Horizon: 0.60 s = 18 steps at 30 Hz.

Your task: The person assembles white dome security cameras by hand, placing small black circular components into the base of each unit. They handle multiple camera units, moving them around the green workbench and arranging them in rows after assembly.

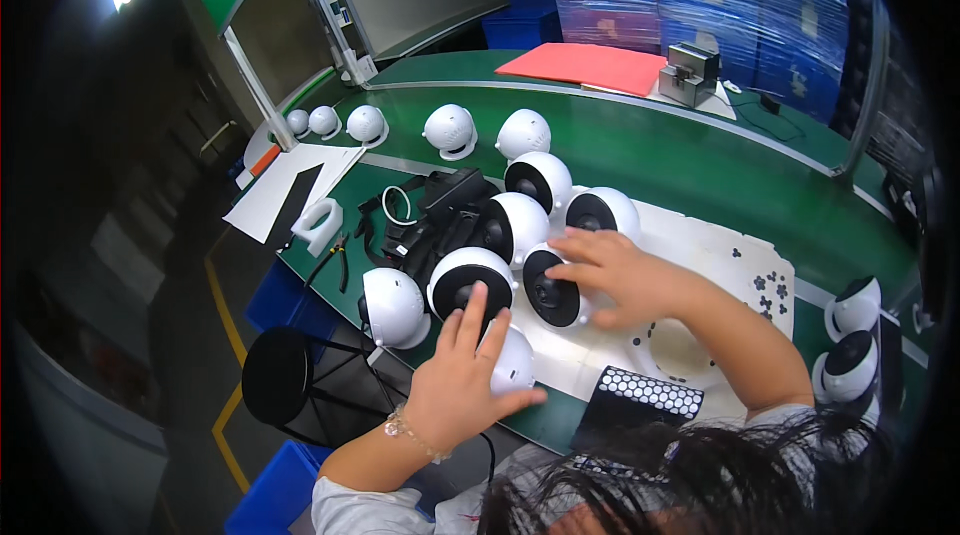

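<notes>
Several round white security cameras with black fronts stand in a cluster on the workbench. My left hand (462, 383), fingers spread, lies over a white camera (514, 363) at the near edge and partly hides it. Its fingertips reach in front of another camera (462, 273) just behind. My right hand (635, 280) is also spread, with its fingers beside and over a camera (550, 297) whose black face points left. Neither hand is visibly closed around anything. Close by are a camera (522, 225), one behind it (541, 178), one at the right (612, 207) and one at the left (392, 307).
More white cameras (450, 129) line the back left, and others (850, 367) stand far right. Black cables and adapters (440, 215), pliers (341, 257) and a white bracket (318, 223) lie left. A tape roll (676, 353) and small black pieces (766, 293) lie right. A stool (282, 373) stands below.
</notes>
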Each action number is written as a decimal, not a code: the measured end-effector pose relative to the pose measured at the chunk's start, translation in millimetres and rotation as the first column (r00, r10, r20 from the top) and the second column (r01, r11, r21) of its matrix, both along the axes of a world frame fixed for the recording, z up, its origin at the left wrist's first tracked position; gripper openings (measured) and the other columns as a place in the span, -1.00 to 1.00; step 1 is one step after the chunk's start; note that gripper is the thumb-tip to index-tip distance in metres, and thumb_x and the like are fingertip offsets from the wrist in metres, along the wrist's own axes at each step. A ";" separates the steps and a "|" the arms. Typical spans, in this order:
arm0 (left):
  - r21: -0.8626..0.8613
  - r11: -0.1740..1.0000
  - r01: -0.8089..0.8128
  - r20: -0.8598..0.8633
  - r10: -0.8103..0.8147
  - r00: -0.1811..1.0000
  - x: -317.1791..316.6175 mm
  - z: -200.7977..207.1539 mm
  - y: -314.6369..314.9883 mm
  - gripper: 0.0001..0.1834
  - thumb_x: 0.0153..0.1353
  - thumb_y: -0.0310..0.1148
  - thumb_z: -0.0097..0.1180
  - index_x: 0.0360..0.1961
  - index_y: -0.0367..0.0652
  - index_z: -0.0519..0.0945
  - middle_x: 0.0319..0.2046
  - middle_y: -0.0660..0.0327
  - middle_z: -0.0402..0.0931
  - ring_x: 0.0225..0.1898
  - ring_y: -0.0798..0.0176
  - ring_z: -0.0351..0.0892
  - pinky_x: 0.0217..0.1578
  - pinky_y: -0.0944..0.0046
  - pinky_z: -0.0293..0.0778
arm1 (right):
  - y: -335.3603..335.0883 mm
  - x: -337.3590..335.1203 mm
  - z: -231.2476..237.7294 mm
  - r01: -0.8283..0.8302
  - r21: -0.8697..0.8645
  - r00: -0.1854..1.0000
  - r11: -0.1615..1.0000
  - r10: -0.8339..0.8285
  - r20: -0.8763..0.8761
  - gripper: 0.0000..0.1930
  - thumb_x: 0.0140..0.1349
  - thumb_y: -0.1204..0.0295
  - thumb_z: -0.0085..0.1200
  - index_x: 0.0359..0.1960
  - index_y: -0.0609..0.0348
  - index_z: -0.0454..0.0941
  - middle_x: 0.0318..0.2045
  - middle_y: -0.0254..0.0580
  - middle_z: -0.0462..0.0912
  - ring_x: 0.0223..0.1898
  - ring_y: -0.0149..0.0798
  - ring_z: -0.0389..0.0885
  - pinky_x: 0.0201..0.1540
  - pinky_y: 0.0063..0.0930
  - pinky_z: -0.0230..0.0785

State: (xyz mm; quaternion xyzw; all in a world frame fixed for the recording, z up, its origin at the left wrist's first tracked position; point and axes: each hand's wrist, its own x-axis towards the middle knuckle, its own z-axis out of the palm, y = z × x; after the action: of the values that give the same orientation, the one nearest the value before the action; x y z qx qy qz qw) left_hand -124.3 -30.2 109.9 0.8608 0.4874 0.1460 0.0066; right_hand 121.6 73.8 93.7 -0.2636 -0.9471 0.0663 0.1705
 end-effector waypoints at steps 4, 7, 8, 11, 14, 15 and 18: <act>-0.242 0.943 0.227 -0.038 -0.243 0.969 -15.0 13.8 -1.3 -0.15 -0.18 -0.04 0.28 0.17 -0.01 0.24 0.29 -0.06 -0.19 0.21 -0.23 0.04 -0.04 0.07 0.39 | -18.8 2.5 -13.6 0.103 0.082 0.994 0.991 -0.098 -0.056 -0.28 -0.25 0.21 0.30 0.05 0.04 0.32 0.21 -0.10 0.17 0.24 0.01 0.08 0.15 -0.10 0.04; -0.237 0.894 0.381 -0.035 -0.400 0.916 -33.7 3.4 14.1 -0.13 -0.26 -0.13 0.33 0.16 -0.01 0.26 0.23 -0.02 0.00 0.18 -0.17 0.11 0.02 0.13 0.34 | -16.5 1.0 -19.9 0.115 0.102 0.991 0.988 -0.107 -0.075 -0.29 -0.25 0.22 0.30 0.04 0.03 0.33 0.21 -0.12 0.17 0.24 0.00 0.09 0.14 -0.13 0.09; -0.191 0.920 0.343 -0.042 -0.356 0.933 -33.5 3.1 11.0 -0.15 -0.26 -0.12 0.32 0.14 -0.01 0.28 0.20 -0.01 0.06 0.15 -0.15 0.15 0.01 0.14 0.35 | -15.3 1.0 -20.7 0.112 0.101 0.991 0.989 -0.103 -0.085 -0.30 -0.25 0.22 0.30 0.03 0.03 0.33 0.21 -0.12 0.18 0.24 0.00 0.09 0.13 -0.13 0.10; 0.012 0.973 0.229 0.005 -0.229 0.973 -16.1 -7.0 6.9 -0.22 -0.25 -0.05 0.30 0.07 -0.06 0.35 0.05 0.03 0.29 0.00 -0.07 0.28 -0.04 0.12 0.35 | -14.5 5.6 -21.0 0.132 0.097 0.988 0.987 -0.123 -0.093 -0.32 -0.24 0.25 0.29 0.03 0.03 0.33 0.19 -0.12 0.19 0.24 -0.01 0.10 0.13 -0.14 0.12; 0.213 0.976 0.036 0.085 -0.055 0.995 1.1 -28.2 2.0 -0.21 -0.26 0.01 0.28 0.04 -0.13 0.37 0.02 0.02 0.30 0.02 -0.09 0.26 -0.02 -0.01 0.26 | -14.5 -0.7 -22.0 0.128 0.101 0.987 0.987 -0.117 -0.107 -0.34 -0.25 0.27 0.28 0.01 0.03 0.34 0.18 -0.12 0.21 0.24 0.00 0.10 0.14 -0.13 0.12; 0.316 0.949 -0.001 0.066 -0.021 0.998 7.3 -30.4 4.0 -0.22 -0.29 0.00 0.33 -0.04 -0.20 0.40 0.00 0.01 0.30 0.02 -0.12 0.26 -0.02 -0.04 0.20 | -16.8 -0.5 -23.1 0.137 0.102 0.986 0.985 -0.126 -0.105 -0.34 -0.25 0.28 0.28 0.00 0.04 0.35 0.18 -0.12 0.21 0.24 0.01 0.09 0.14 -0.13 0.11; 0.290 0.954 -0.081 0.227 0.014 0.974 26.1 -44.8 8.9 -0.29 -0.26 -0.06 0.32 -0.06 -0.21 0.41 -0.02 -0.01 0.29 0.03 -0.13 0.25 0.00 -0.06 0.17 | -18.0 -3.3 -32.8 0.149 0.056 0.964 0.987 -0.132 -0.229 -0.35 -0.28 0.29 0.30 -0.03 0.05 0.37 0.17 -0.12 0.20 0.24 0.03 0.08 0.15 -0.11 0.10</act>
State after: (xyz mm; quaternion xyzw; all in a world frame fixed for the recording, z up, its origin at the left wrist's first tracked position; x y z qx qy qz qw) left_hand -98.2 -21.2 65.1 0.8182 0.4768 0.3131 -0.0720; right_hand 118.3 55.8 60.8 -0.3146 -0.9025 0.0489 0.2902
